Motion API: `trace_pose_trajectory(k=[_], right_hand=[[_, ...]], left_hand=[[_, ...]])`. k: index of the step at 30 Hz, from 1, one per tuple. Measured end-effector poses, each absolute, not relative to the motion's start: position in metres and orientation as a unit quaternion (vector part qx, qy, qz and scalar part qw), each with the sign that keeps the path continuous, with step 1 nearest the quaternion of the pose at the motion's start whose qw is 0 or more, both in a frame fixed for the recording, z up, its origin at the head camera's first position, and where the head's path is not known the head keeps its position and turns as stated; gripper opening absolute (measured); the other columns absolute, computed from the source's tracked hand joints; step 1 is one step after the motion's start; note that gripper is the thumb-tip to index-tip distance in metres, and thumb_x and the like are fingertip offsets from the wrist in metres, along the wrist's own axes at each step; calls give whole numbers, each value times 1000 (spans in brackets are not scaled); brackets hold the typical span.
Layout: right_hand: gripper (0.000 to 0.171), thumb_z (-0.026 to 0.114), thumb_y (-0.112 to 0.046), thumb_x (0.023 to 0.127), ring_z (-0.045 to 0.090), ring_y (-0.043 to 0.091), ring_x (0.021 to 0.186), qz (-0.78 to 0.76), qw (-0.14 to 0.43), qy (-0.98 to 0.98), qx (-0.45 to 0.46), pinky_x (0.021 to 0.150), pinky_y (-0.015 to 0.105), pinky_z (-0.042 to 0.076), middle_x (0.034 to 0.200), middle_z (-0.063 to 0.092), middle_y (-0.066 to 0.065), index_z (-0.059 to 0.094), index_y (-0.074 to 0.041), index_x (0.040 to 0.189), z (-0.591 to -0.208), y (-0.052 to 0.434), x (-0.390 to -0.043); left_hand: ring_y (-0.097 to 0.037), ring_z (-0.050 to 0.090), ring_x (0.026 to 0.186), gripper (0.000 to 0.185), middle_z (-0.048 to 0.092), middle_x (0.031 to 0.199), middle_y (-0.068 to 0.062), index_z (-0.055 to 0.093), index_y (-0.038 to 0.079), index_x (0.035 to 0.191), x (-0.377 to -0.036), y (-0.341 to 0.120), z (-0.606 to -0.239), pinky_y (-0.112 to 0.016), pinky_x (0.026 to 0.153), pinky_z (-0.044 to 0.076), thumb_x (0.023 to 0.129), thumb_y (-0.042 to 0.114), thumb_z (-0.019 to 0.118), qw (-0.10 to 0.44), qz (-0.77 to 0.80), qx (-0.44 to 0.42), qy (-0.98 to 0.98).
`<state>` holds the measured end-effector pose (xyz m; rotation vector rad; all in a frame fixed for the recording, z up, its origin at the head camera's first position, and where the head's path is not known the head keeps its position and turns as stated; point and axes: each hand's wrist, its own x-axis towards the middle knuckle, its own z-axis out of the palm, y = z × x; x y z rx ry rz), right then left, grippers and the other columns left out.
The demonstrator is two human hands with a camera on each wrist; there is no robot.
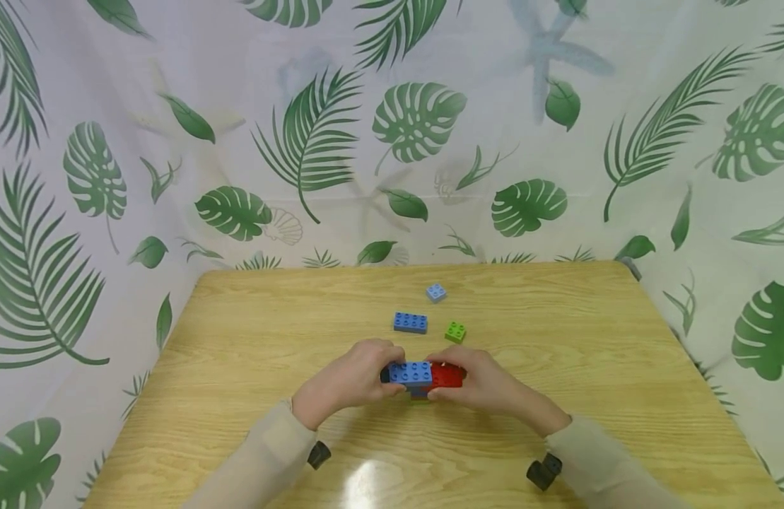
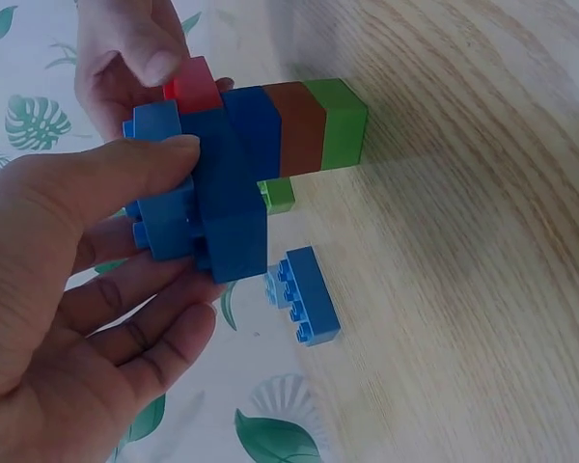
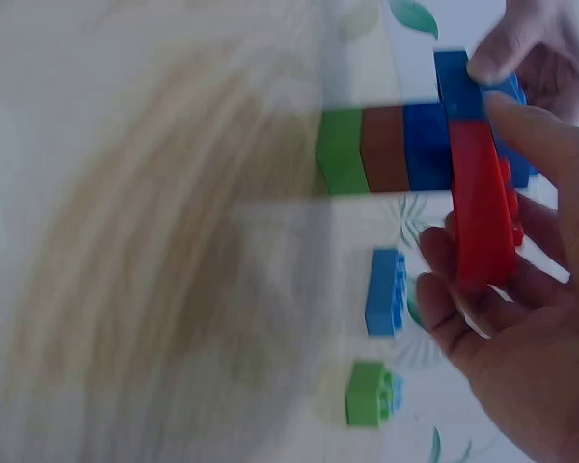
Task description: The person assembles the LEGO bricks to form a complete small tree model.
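Note:
A short tower stands on the table, with a green brick (image 2: 340,125) at the bottom, then a brown brick (image 2: 301,130) and a dark blue brick (image 2: 254,125). Across its top lie a long blue brick (image 2: 236,217) towards the left and a red brick (image 3: 481,212) towards the right. A lighter blue brick (image 1: 411,373) with studs up sits over them. My left hand (image 1: 358,378) grips the blue bricks at the left end, thumb on the near side. From the right, my right hand (image 1: 490,385) holds the red brick between thumb and fingers.
Beyond the tower lie a loose blue brick (image 1: 410,323), a small green brick (image 1: 455,332) and a small light blue brick (image 1: 436,293). The wooden table (image 1: 252,332) ends at a leaf-patterned cloth (image 1: 341,212) behind and at both sides.

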<state>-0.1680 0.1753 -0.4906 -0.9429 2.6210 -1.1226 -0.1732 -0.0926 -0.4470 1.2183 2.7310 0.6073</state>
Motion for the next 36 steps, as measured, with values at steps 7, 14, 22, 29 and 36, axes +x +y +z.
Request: trace_pose_trajectory(k=[7,14,22,29,36], right_hand=[[33,78,-26,98,63,10,97,-402,34,853,-330,82,26,54,118,73,2,69,-12,127,-498,166,-167],[31,78,-22,97,63,9,95,-367,19,861,-352,82,27,55,113,72,3,68,-9,123,-495,166,-170],[34,78,-30,97,61,9,95,-330,50,881,-336,83,28,54,115,72,2,68,-11,124,-490,166,-172],[34,77,-30,98,61,11,96,-340,63,886,-308,83,27,53,117,72,2,68,-11,125,-491,165,-169],[43,73,-37,101,62,15,101,-359,72,882,-295,85,28,54,125,72,6,68,-9,133,-493,167,-169]], left_hand=[[-16,60,79,20,69,90,1,72,9,100,-177,-96,-454,-21,71,47,90,20,85,65,251,377,889],[-15,66,85,21,72,95,0,74,10,103,-181,-98,-463,-21,75,52,88,18,87,75,304,367,876],[-14,65,86,24,74,97,0,76,10,106,-184,-98,-459,-22,76,52,88,20,88,95,308,368,872],[-13,67,91,29,75,104,0,75,11,116,-182,-102,-472,-31,84,59,92,25,84,96,351,353,862],[-13,69,93,39,75,112,-4,70,11,129,-174,-106,-498,-26,83,59,96,29,81,106,451,295,835]])
